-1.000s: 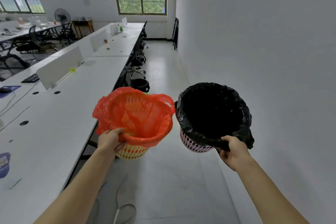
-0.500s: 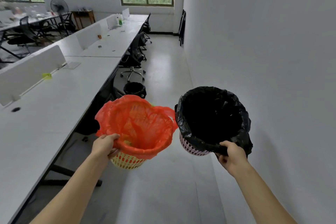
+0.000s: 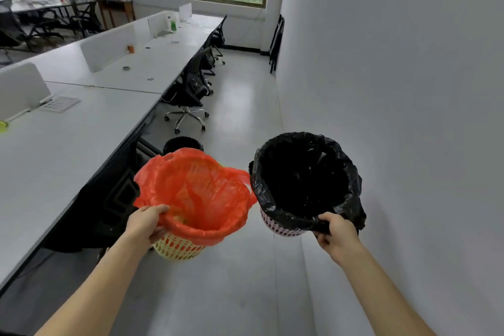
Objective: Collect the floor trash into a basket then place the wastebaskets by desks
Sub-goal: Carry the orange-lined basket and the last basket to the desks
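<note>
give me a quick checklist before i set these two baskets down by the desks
1. Left hand grips the rim of the yellow perforated plastic basket with the red liner: ok.
2. Right hand grips the rim of the pink perforated basket with the black liner: ok.
3. Both baskets upright: roughly ok, tipped slightly toward the camera.
4. Floor aisle ahead clear: ok.
5. Nearest desk spot free: not ok, a black-lined bin already stands by the long white desk.
6. Trash inside the baskets: cannot tell.

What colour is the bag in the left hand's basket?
Orange-red bag, lining a pale yellow basket; head view.
</note>
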A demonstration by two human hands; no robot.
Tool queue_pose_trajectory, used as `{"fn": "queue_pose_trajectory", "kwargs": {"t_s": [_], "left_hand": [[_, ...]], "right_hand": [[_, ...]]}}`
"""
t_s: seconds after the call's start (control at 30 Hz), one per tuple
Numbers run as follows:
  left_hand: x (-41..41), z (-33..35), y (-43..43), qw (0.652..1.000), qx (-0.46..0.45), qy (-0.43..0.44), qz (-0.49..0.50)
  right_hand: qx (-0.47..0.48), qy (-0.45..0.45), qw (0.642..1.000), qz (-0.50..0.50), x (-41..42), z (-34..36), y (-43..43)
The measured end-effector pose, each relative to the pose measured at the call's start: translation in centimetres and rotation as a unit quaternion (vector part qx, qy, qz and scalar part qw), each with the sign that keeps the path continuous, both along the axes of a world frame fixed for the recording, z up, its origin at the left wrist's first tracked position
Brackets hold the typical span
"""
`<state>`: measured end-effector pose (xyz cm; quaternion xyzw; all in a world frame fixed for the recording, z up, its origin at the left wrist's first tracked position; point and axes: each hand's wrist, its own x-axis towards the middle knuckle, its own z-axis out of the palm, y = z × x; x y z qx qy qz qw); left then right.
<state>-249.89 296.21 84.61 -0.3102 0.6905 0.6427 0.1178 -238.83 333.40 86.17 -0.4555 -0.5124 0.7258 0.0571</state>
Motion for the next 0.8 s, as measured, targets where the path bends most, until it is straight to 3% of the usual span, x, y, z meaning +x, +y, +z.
{"fn": "queue_pose_trajectory", "kwargs": {"t_s": [0.5,0.8], "left_hand": [[-38.0,2.5,13.0,0.997,-0.034,0.024,-0.065],[-59.9,2.9,20.0,0.997,-0.048,0.017,-0.053]], "right_hand": [[0.001,0.012,1.0,-0.012,-37.4,0.0,11.5],[-0.009,0.0,1.0,0.022,-62.8,-0.8,19.6]]}}
